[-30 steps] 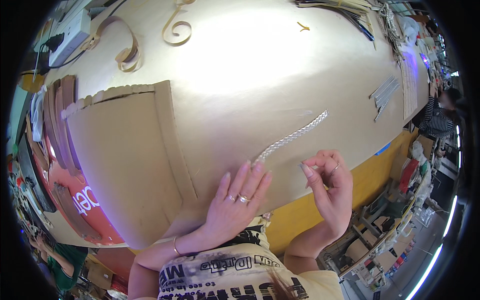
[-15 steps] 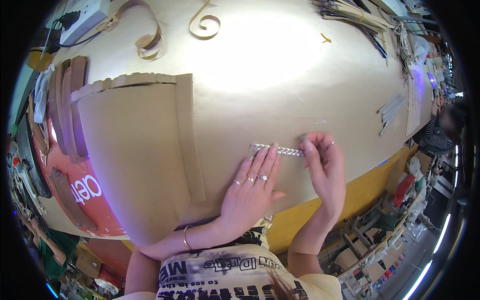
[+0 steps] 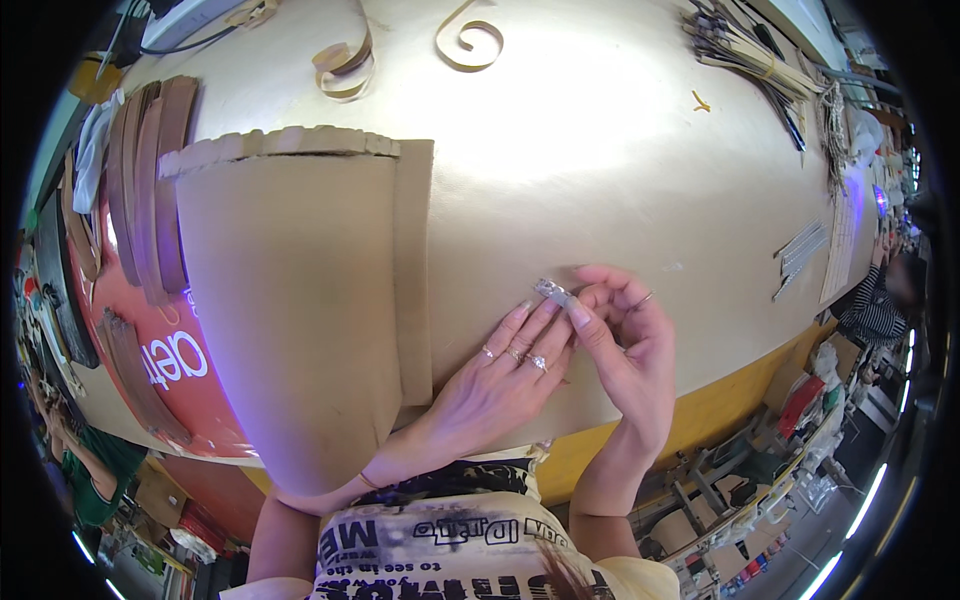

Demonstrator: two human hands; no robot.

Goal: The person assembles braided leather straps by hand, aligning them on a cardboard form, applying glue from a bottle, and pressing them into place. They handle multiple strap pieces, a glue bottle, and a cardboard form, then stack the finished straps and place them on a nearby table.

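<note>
A short silvery braided strip (image 3: 552, 291) shows at the meeting point of my hands, on the pale gold work surface. My right hand (image 3: 632, 345) is closed on it, the thumb and fingers pinching it, while its other fingers curl above. The rest of the strip is hidden by the fingers. My left hand (image 3: 512, 362) lies flat with fingers stretched out, fingertips against the strip and partly under the right thumb. Left of it stands a large curved tan panel (image 3: 290, 270) with a scalloped top edge, covering part of my left forearm.
Brown strips (image 3: 165, 190) lie at the left by a red board (image 3: 180, 370). Curled tan bands (image 3: 470, 45) lie at the back. A bundle of thin strips (image 3: 750, 55) and several metal rods (image 3: 800, 250) lie at the right. Another person (image 3: 875, 305) sits far right.
My right hand has come left against my left fingertips. The braided strip, earlier stretched out between both hands, now shows only as a short piece. The whole view has shifted slightly.
</note>
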